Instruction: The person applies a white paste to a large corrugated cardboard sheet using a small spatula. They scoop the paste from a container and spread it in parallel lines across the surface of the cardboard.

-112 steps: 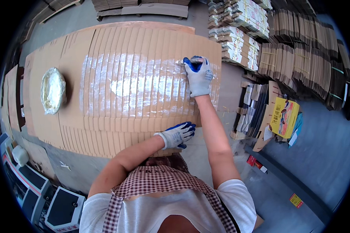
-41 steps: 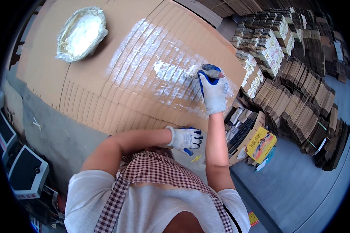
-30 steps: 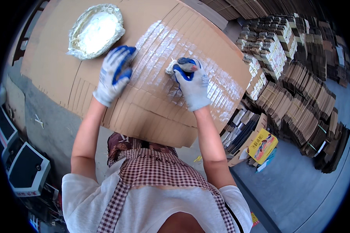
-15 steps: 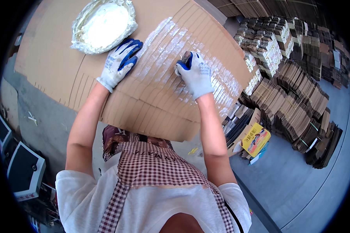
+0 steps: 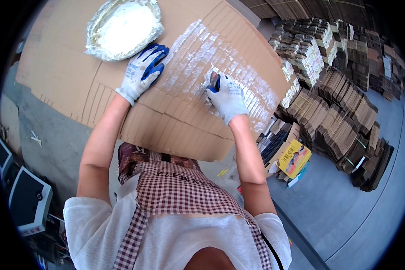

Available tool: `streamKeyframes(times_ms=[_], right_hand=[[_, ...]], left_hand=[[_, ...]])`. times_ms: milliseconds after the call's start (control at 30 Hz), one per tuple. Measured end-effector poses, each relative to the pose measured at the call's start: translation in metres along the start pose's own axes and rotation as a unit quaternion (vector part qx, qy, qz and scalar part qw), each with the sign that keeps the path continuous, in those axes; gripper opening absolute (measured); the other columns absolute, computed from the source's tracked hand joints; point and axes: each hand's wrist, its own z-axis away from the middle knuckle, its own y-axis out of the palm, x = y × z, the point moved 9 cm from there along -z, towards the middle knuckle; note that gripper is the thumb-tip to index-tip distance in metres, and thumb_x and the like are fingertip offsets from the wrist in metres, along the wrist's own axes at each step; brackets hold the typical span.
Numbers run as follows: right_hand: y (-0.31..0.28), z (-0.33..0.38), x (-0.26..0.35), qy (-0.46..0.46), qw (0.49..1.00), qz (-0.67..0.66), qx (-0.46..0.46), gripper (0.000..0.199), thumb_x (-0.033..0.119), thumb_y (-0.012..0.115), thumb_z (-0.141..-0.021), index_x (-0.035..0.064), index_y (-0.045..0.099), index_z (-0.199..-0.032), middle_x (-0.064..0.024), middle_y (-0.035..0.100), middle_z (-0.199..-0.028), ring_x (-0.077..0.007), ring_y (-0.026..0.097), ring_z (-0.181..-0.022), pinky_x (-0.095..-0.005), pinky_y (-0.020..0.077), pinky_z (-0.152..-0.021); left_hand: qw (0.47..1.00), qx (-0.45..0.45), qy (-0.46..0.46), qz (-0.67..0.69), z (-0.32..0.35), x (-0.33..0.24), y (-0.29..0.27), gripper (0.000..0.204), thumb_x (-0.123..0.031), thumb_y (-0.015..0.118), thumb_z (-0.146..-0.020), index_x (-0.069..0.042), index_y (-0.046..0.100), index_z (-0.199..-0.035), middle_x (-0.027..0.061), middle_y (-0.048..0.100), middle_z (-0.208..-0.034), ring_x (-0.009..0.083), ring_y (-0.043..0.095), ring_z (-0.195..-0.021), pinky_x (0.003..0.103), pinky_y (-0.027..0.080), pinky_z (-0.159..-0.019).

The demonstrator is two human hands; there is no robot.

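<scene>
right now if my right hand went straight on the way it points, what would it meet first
Most likely the white smears on the cardboard, just ahead of the right hand and the tool it grips. Nothing upright shows in that line, though the hand's height is hard to judge.

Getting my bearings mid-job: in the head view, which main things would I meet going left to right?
Larger grey-framed black panel, gloved left hand, gloved right hand holding a tool, yellow box, dark cardboard bundle.
</scene>
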Motion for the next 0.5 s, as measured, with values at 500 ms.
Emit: streamKeyframes(times_ms=[500], right_hand=[[-0.005,0.047,0.005,-0.07,0.972,-0.101,-0.2,0.039,0.024,0.069,-0.081,0.0051,0.059,-0.114,-0.0165,0.058,-0.118,-0.036,0.062,-0.101,-0.0437,0.0506,-0.089]], left_hand=[[1.0,-0.007,0.006,0.002,0.0,0.0,0.0,0.048,-0.036,0.052,-0.092,-0.009,0.059,-0.131,0.0146,0.056,-0.136,0.0364,0.047,-0.13,0.045,0.032,-0.113]])
